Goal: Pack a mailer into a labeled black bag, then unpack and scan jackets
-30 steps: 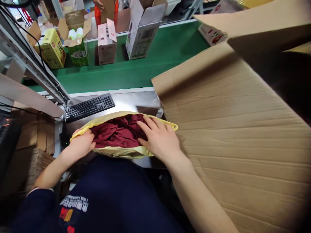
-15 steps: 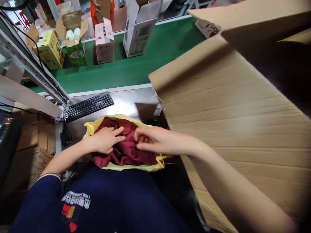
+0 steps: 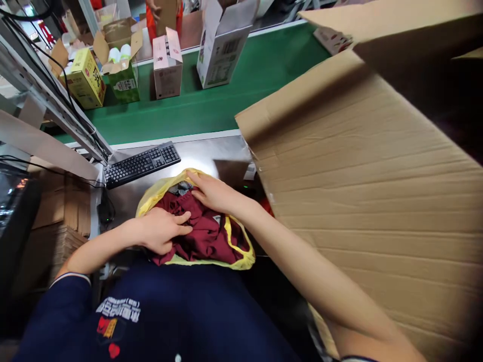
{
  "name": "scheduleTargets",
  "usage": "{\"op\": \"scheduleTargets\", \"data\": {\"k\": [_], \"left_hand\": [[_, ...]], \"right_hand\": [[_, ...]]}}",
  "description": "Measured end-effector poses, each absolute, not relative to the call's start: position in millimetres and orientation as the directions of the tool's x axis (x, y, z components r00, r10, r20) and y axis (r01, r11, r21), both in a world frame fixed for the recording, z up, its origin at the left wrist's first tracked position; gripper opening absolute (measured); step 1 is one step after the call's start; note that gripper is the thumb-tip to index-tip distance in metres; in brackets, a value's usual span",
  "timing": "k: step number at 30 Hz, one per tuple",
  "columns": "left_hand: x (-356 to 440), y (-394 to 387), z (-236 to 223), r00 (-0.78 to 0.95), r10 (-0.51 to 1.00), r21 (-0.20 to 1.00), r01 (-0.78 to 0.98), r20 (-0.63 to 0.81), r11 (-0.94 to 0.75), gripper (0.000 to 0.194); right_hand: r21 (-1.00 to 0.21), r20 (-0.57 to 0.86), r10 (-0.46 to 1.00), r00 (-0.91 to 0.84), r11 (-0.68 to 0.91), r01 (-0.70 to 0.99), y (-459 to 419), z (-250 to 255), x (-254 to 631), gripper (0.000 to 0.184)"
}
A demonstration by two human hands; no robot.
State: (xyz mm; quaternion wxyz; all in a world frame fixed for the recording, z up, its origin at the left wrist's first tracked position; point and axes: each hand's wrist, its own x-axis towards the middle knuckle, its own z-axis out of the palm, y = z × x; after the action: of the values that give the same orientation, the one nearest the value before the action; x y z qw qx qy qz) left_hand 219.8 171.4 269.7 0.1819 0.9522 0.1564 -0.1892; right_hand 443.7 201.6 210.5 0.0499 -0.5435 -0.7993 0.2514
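Note:
A dark red garment [image 3: 206,234] lies in an open yellow plastic bag [image 3: 158,188] on the steel worktop [image 3: 204,153] close to my body. My left hand [image 3: 160,230] rests on the garment's left side, fingers curled and pressing into the cloth. My right hand [image 3: 211,191] reaches across from the right and presses on the garment's far edge by the bag's rim, its fingers bent into the cloth. A grey patch of cloth shows just beyond my right hand.
A large cardboard box [image 3: 358,166] fills the right side. A black keyboard [image 3: 141,163] lies at the left. Behind runs a green conveyor belt [image 3: 211,108] with several small cartons [image 3: 168,63]. Flat cardboard stacks [image 3: 64,221] stand at the lower left. Another person's hand [image 3: 153,7] shows at the top.
My right hand has moved from the garment's middle to its far edge near the bag's rim. The left hand has slid slightly lower. The bag has bunched closer round the garment.

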Motion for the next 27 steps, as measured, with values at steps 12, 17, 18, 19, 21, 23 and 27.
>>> {"op": "scheduleTargets", "data": {"k": [12, 17, 18, 19, 21, 23, 27], "left_hand": [[204.4, 158.2, 262.4, 0.643, 0.698, 0.018, 0.739, -0.315, -0.673, 0.023], [215.5, 170.3, 265.1, 0.655, 0.721, 0.125, 0.754, -0.227, -0.645, 0.024], [223.4, 166.6, 264.8, 0.665, 0.717, 0.129, 0.746, -0.209, -0.654, 0.027], [233.2, 162.4, 262.6, 0.677, 0.708, 0.119, 0.734, -0.201, -0.668, 0.034], [255.4, 157.5, 252.8, 0.686, 0.691, 0.066, 0.719, -0.228, -0.692, 0.047], [274.3, 162.5, 239.8, 0.657, 0.693, 0.022, 0.73, -0.295, -0.683, 0.045], [287.9, 200.2, 225.6, 0.651, 0.683, 0.064, 0.738, -0.331, -0.672, 0.036]], "right_hand": [[-0.056, 0.176, 0.742, -0.647, 0.664, 0.746, 104.0, 211.0, 432.1, 0.058], [0.178, 0.185, 0.663, -0.725, 0.703, 0.689, 88.9, 213.6, 420.1, 0.037], [0.184, 0.174, 0.708, -0.685, 0.66, 0.728, 84.0, 214.1, 421.3, 0.036], [0.174, 0.156, 0.759, -0.632, 0.609, 0.774, 79.2, 213.9, 423.7, 0.036], [0.144, 0.083, 0.843, -0.531, 0.517, 0.844, 70.1, 211.0, 430.8, 0.033], [0.095, -0.028, 0.849, -0.527, 0.528, 0.844, 60.8, 205.1, 437.8, 0.028], [-0.026, -0.101, 0.712, -0.695, 0.696, 0.717, 42.1, 191.1, 441.7, 0.029]]}}
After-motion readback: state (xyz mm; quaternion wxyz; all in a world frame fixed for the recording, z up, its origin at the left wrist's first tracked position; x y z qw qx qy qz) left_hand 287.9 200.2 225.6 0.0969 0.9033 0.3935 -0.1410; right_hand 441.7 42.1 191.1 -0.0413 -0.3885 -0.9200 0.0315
